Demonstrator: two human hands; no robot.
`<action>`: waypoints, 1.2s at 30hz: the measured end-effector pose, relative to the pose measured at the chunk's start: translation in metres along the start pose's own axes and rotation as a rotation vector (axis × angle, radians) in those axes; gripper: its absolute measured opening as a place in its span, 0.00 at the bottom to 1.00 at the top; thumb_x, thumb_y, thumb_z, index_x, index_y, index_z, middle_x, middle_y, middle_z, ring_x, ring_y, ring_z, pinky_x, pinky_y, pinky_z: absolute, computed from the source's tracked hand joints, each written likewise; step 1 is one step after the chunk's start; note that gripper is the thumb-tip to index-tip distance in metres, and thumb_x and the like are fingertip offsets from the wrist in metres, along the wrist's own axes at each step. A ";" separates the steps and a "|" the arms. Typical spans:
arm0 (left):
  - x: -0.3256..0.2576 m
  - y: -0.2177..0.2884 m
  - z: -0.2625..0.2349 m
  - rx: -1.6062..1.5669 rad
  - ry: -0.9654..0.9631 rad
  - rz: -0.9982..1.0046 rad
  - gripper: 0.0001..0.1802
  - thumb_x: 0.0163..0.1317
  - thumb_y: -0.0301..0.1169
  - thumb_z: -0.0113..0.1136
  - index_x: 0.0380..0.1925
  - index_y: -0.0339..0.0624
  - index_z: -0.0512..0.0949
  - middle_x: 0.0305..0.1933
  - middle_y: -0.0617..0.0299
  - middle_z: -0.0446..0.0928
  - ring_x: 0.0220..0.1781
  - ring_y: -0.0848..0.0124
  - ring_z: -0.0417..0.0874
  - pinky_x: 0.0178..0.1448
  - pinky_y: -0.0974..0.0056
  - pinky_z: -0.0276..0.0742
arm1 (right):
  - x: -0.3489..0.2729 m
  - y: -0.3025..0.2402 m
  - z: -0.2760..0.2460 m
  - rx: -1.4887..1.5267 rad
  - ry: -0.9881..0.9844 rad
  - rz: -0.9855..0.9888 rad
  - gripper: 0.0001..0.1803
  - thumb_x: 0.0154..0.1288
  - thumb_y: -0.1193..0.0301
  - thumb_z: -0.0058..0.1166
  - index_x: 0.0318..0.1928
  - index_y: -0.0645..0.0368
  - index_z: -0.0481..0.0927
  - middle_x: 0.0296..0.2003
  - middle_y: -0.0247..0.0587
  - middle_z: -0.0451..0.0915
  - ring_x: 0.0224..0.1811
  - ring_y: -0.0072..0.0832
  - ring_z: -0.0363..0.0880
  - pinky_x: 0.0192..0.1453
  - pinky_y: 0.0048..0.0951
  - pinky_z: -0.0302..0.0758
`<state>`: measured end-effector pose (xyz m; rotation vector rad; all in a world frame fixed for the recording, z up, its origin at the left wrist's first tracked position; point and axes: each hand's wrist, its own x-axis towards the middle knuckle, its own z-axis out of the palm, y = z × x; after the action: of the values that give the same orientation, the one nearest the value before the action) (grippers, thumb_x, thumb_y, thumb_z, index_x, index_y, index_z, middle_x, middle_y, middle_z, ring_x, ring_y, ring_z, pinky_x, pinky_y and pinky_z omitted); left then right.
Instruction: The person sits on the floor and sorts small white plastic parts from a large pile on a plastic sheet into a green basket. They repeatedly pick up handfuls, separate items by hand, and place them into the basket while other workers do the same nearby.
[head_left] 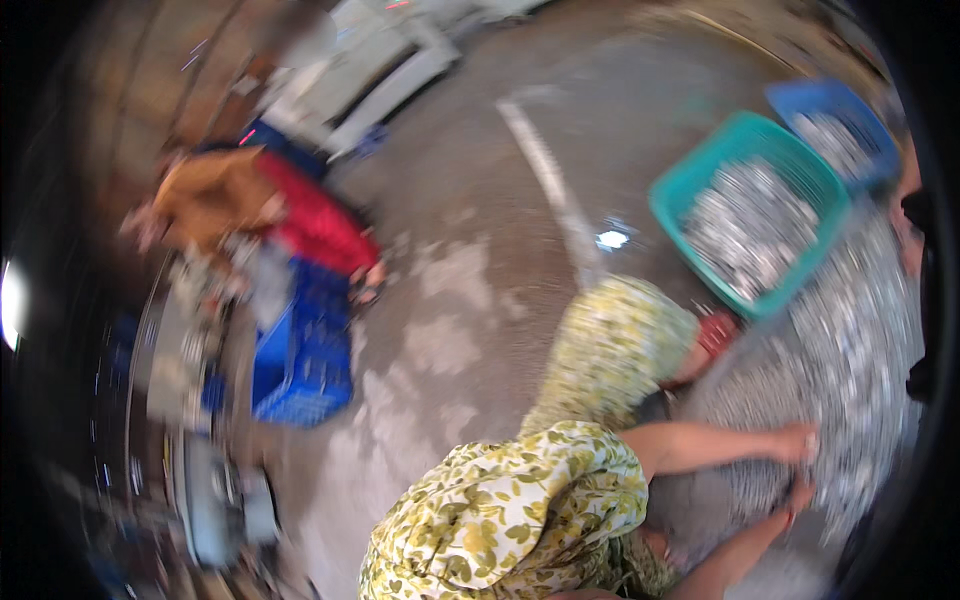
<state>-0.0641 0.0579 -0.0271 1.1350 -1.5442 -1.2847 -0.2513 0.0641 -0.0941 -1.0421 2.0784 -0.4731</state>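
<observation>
The heap of small silvery metal pieces (pixel 850 360) spreads over the floor at about four o'clock in the head view, a grey glittering mass that runs from below the teal crate down toward the lower right rim. Both of the person's bare forearms reach into it from the lower edge. The left hand (pixel 800 442) lies flat on the heap with its fingers spread, its grip released and pressing on the pieces rather than closing around any. The right hand (pixel 797 497) sits just below it at roughly five o'clock, also on the pieces; blur hides the fingers, so I cannot tell whether that grip is clenched or loose.

The teal plastic crate (pixel 690 178) stands at two o'clock, tilted, filled with more of the same silvery pieces and touching the top edge of the heap. Just beyond it, nearer one o'clock, a blue crate (pixel 800 97) holds a similar load. The person's yellow-green flowered garment (pixel 520 510) fills the lower centre at six o'clock.

At nine to ten o'clock, well apart from the heap, another person in a red sleeve (pixel 320 225) bends over a blue crate on the floor (pixel 300 370). A pale painted line (pixel 545 165) crosses the concrete floor (pixel 450 300) toward twelve o'clock.
</observation>
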 end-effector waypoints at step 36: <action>-0.364 0.545 -0.612 -0.710 1.104 1.208 0.06 0.54 0.28 0.54 0.21 0.46 0.67 0.20 0.65 0.68 0.20 0.75 0.70 0.18 0.78 0.64 | 0.070 -0.198 -0.099 1.616 -0.226 -0.488 0.21 0.57 0.60 0.45 0.48 0.59 0.72 0.50 0.46 0.71 0.31 0.35 0.69 0.35 0.37 0.71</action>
<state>0.5418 0.2921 0.5911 0.1617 -0.5452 -0.1605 -0.2502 -0.1105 0.0580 -0.4534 0.6497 -1.7339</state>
